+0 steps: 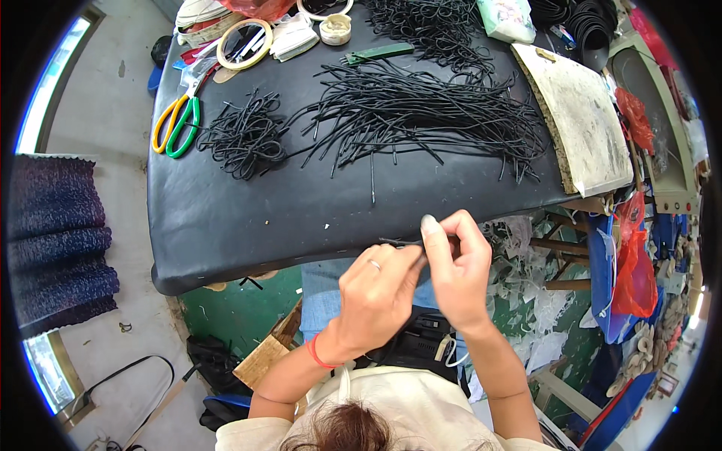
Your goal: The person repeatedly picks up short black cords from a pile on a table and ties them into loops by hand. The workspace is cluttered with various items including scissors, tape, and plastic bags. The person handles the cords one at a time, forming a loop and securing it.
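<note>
"Where was the cord (392,241)?"
"At the worktop's (218,225) near edge, pinched in the left hand (382,289) and seemingly the right hand (462,267); curled fingers hid most of it."
"Handling?"
"It looked light and limp, best taken near a tip."
"Counts?"
"One cord held, one small heap (244,135) toward the left edge, one long heap (429,113) mid-worktop, one tangle (436,30) at the far edge, one scissors (196,111)."

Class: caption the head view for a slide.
Left hand and right hand meet at a dark strand near heaped black cords.
</note>
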The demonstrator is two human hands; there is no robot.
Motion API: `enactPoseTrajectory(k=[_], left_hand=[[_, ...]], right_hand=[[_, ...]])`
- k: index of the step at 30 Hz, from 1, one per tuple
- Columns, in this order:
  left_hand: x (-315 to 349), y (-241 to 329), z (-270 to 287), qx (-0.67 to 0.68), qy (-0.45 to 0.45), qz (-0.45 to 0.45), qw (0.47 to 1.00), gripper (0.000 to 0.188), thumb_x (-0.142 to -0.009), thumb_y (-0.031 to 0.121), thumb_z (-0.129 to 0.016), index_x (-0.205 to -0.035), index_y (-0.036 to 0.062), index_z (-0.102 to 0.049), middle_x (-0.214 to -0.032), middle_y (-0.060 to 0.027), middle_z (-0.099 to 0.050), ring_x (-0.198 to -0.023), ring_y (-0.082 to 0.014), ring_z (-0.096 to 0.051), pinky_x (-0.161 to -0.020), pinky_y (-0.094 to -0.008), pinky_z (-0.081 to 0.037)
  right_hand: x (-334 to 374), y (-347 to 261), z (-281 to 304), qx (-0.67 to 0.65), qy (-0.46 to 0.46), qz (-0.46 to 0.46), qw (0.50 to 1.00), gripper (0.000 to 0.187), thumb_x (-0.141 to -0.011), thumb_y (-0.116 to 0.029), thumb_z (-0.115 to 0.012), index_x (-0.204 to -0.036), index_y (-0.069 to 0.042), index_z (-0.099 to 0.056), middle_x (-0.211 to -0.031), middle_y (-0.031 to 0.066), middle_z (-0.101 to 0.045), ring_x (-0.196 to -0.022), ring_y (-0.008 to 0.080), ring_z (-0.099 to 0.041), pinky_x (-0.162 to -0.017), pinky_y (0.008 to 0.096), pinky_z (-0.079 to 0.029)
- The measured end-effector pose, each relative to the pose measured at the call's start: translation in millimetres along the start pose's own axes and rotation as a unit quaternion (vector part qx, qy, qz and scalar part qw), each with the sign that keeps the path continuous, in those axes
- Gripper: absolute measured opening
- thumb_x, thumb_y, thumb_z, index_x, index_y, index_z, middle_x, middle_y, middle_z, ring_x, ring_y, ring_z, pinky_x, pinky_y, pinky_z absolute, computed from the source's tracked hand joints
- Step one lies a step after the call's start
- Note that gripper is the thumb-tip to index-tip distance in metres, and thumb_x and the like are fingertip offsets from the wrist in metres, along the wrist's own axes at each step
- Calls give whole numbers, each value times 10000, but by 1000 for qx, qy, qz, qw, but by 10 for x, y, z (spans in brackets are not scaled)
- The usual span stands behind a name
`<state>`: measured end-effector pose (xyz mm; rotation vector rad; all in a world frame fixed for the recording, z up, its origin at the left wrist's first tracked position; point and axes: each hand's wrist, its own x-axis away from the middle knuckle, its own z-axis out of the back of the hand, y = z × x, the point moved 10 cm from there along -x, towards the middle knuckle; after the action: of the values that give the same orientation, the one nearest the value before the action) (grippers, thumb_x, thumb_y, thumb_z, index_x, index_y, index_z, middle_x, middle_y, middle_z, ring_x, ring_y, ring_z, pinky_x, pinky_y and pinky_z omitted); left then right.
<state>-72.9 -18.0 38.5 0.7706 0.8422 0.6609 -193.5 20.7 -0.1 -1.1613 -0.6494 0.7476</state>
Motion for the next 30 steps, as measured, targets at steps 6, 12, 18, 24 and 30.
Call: enactPoseTrajectory(k=[6, 12, 18, 24, 30], left_hand=[[62, -489, -84, 186, -38, 231, 954, 128, -851, 81, -591, -898, -38, -605, -737, -58, -622, -653, -81, -569, -599, -223, -464], [96, -497, -108, 258, -40, 238, 935, 145, -857, 105, -588, -882, -36, -603, -721, -80, -621, -604, -98, -580, -548, -234, -461], [209, -586, -198, 309, -40, 313, 897, 167, -869, 138, -586, -881, -28, -604, -689, -46, -606, -611, -68, -558, -550, -213, -452], [163, -646, -235, 383, -98, 352, 849, 196, -891, 183, -563, -928, -7, -595, -745, -12, -593, -667, -43, -538, -600, -189, -462], [110, -733, -99, 339, -97, 338, 872, 162, -876, 163, -587, -889, 2, -606, -724, -3, -586, -649, -35, -518, -588, -179, -438]], right_hand=[[23, 120, -142, -200, -132, -111, 964, 134, -858, -115, -604, -897, 11, -579, -774, 5, -583, -679, 38, -514, -596, 188, -445], [82, 12, -144, -179, -164, -60, 968, 123, -868, -69, -573, -947, 25, -573, -823, 23, -594, -740, 53, -533, -653, 201, -455], [120, 28, -167, -171, -160, -57, 971, 135, -883, -70, -547, -979, 22, -573, -846, 11, -581, -747, 45, -500, -662, 200, -430], [59, 207, -189, -280, -204, -173, 922, 187, -904, -124, -527, -1026, 8, -582, -852, 6, -578, -730, 37, -501, -635, 187, -414], [-45, 182, -222, -226, -198, -136, 944, 197, -891, -140, -556, -1029, -5, -600, -780, 1, -571, -656, 51, -518, -584, 207, -426]])
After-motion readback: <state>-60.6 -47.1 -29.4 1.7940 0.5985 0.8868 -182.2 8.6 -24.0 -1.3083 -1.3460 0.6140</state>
